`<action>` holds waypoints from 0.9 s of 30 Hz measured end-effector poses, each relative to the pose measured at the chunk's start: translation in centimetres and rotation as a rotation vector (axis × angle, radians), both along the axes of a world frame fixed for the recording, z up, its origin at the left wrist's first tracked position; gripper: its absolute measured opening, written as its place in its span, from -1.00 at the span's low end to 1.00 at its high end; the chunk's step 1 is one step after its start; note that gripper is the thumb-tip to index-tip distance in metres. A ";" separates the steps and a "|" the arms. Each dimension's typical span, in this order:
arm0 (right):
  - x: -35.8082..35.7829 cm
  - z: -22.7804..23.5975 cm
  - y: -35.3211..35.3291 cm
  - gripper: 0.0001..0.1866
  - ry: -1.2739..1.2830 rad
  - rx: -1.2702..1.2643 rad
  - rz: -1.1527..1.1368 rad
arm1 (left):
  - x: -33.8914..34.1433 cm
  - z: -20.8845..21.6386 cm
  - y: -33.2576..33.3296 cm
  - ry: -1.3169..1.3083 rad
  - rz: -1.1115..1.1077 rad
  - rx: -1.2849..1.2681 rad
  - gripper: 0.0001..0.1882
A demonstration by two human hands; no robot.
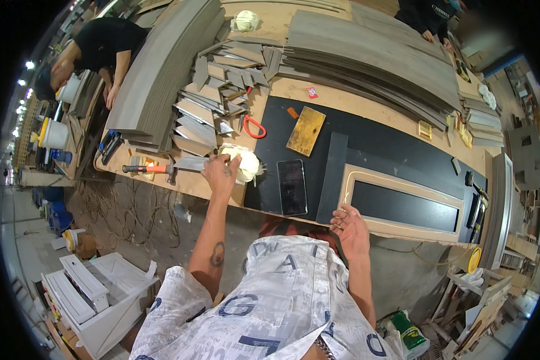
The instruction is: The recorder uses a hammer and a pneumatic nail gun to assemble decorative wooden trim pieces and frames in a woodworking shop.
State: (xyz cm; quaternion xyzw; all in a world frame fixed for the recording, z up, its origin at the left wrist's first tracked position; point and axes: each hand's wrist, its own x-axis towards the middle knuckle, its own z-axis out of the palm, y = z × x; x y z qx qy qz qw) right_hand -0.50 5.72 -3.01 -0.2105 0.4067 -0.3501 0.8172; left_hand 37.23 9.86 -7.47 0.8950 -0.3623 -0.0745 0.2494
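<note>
My left hand (221,173) is closed with its fingertips on a crumpled cream rag (245,164) at the table's near edge. A hammer (148,170) with an orange and black handle lies left of it. At the near corner of a tan rectangular frame (375,226), my right hand (350,230) has its fingers curled. A thin pale strand (347,193) runs along the frame and ends at these fingertips, which seem to pinch it. Dark panel shows inside the frame. A phone (291,187) lies on the black board between my hands.
A stained wooden block (306,131) and red-handled scissors (254,127) lie farther back. Mitre-cut pieces (199,114) are heaped beside stacked grey boards (162,78); more boards (366,57) lie at the back. One person (105,45) bends at left; another (423,18) stands across the table.
</note>
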 end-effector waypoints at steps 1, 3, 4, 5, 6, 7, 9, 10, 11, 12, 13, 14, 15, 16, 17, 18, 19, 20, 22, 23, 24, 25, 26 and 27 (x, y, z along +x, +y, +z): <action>-0.2 0.0 0.1 -0.61 -0.001 0.003 -0.004 | -0.2 0.1 -0.1 -0.059 0.001 0.017 -0.63; -0.7 0.0 0.4 -0.61 -0.001 0.012 -0.047 | -0.5 0.0 -0.3 -0.115 -0.011 0.033 -0.61; -0.9 -0.1 0.5 -0.61 0.004 0.012 -0.063 | -0.5 -0.1 -0.6 -0.140 -0.034 0.034 -0.61; -1.1 -0.3 0.8 -0.62 -0.011 0.029 -0.075 | -0.5 -0.3 -0.8 -0.162 -0.061 0.033 -0.60; -1.3 -0.4 1.0 -0.63 -0.021 0.044 -0.090 | 0.0 -0.9 -0.5 -0.150 -0.083 0.030 -0.60; -1.6 -0.4 1.1 -0.63 -0.002 0.039 -0.136 | 0.7 -2.0 -0.2 -0.149 -0.128 -0.073 -0.58; -1.2 -0.2 1.1 -0.64 -0.063 0.063 -0.111 | 2.2 -3.9 0.5 -0.193 -0.230 -0.246 -0.63; -0.9 -0.6 1.1 -0.64 -0.054 0.062 -0.097 | 3.2 -5.2 1.3 -0.132 -0.228 -0.358 -0.65; -1.1 -0.6 1.2 -0.64 -0.030 0.053 -0.105 | 3.1 -5.8 1.1 -0.118 -0.255 -0.507 -0.67; -0.9 -0.4 1.2 -0.64 -0.023 0.058 -0.106 | 4.3 -6.0 1.5 -0.175 -0.252 -0.399 -0.65; -0.7 0.0 1.2 -0.64 -0.017 0.061 -0.105 | 5.7 -7.3 1.8 -0.055 -0.162 -0.324 -0.62; -1.0 0.2 1.4 -0.65 0.021 0.070 -0.129 | 4.7 -6.9 1.3 -0.090 -0.165 -0.297 -0.59; -1.4 0.3 1.4 -0.66 0.050 0.081 -0.144 | 4.0 -5.5 0.7 -0.134 -0.161 -0.270 -0.56; -1.8 0.6 1.5 -0.66 0.063 0.087 -0.157 | 3.6 -5.2 0.6 -0.133 -0.164 -0.279 -0.56; -2.5 0.7 1.7 -0.66 0.073 0.083 -0.186 | 3.2 -4.8 0.7 -0.137 -0.162 -0.285 -0.56; -3.4 0.9 2.0 -0.67 0.078 0.094 -0.208 | 2.5 -4.0 0.8 -0.195 -0.178 -0.280 -0.57; -4.1 0.9 2.3 -0.68 0.077 0.107 -0.224 | 1.7 -3.3 1.1 -0.259 -0.187 -0.273 -0.58; -5.2 1.2 2.5 -0.69 0.103 0.125 -0.255 | 0.9 -2.9 1.1 -0.306 -0.170 -0.341 -0.62; -7.5 0.9 3.2 -0.71 0.142 0.106 -0.329 | -1.2 -1.1 1.4 -0.351 -0.158 -0.413 -0.67; -8.7 0.6 3.5 -0.72 0.178 0.091 -0.381 | -2.8 0.2 1.4 -0.244 -0.127 -0.381 -0.69; -10.0 0.3 3.6 -0.72 0.178 0.085 -0.393 | -4.7 1.3 1.3 -0.138 -0.095 -0.351 -0.70; -11.2 -0.1 3.6 -0.75 0.225 0.074 -0.450 | -6.8 2.0 1.2 -0.138 -0.102 -0.355 -0.70; -12.6 -0.4 3.3 -0.77 0.271 0.064 -0.506 | -9.0 2.7 1.0 0.027 -0.100 -0.356 -0.69; -13.9 -0.6 2.9 -0.77 0.266 0.062 -0.513 | -10.5 2.9 0.7 0.189 -0.098 -0.353 -0.68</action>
